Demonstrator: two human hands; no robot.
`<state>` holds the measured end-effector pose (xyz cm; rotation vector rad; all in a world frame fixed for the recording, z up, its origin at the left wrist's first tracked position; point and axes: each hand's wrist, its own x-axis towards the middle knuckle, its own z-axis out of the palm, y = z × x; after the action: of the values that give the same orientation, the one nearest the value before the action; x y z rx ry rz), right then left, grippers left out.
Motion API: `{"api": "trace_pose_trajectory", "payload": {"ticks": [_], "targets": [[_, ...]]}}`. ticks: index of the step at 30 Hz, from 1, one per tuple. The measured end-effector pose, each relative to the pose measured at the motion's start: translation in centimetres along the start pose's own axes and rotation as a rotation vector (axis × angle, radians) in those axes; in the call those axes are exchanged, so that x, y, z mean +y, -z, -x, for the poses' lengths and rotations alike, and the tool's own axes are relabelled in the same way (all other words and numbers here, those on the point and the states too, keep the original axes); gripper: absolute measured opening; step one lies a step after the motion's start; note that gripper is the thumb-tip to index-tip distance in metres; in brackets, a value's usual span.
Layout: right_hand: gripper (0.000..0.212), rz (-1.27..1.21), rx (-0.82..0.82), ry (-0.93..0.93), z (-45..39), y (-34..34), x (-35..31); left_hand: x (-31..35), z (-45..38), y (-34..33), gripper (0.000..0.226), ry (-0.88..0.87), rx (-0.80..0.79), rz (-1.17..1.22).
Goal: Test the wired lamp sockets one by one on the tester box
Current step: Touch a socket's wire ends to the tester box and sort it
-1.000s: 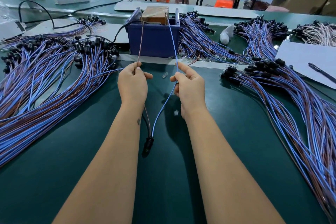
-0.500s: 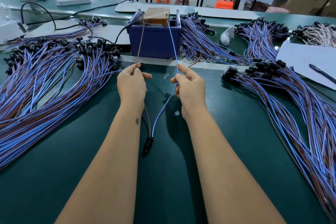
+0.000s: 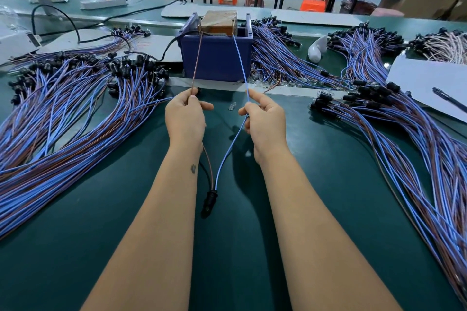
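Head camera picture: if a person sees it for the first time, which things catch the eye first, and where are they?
The two hands in the middle draw the eye: the left hand pinches a brown wire and the right hand a blue wire, both running up to the blue tester box at the far centre. Their black socket lies between the forearms. Big piles of blue and brown wired sockets spread on the green table on both sides.

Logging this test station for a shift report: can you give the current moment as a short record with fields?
left hand: pinches brown wire
right hand: pinches blue wire
wire ends: reach the tester box top
socket: black, on the green table, between the forearms
wire piles: both sides
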<state>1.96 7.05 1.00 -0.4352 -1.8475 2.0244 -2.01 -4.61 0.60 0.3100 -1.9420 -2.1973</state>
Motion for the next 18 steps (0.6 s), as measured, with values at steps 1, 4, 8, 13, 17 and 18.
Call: {"api": "trace_pose_trajectory", "payload": {"ticks": [1, 4, 8, 13, 17, 18], "targets": [[0.038, 0.002, 0.003, -0.001, -0.04, -0.03, 0.03, 0.0, 0.01, 0.0, 0.031, -0.001, 0.0, 0.0], [0.038, 0.01, 0.006, -0.001, -0.21, -0.09, 0.07, -0.01, 0.05, -0.01, 0.03, -0.003, 0.0, 0.004], [0.039, 0.022, 0.0, 0.002, -0.37, -0.1, 0.12, -0.02, 0.06, 0.06, 0.031, -0.008, -0.005, -0.003], [0.04, 0.041, 0.001, 0.007, -0.42, -0.15, 0.14, -0.05, 0.06, 0.09, 0.031, -0.009, -0.011, -0.012], [0.039, 0.051, 0.005, 0.001, -0.41, -0.15, 0.11, -0.07, 0.08, 0.09, 0.031, -0.012, -0.008, -0.017], [0.039, 0.055, 0.007, -0.001, -0.41, -0.15, 0.09, -0.07, 0.05, 0.08, 0.031, -0.012, -0.007, -0.016]]}}
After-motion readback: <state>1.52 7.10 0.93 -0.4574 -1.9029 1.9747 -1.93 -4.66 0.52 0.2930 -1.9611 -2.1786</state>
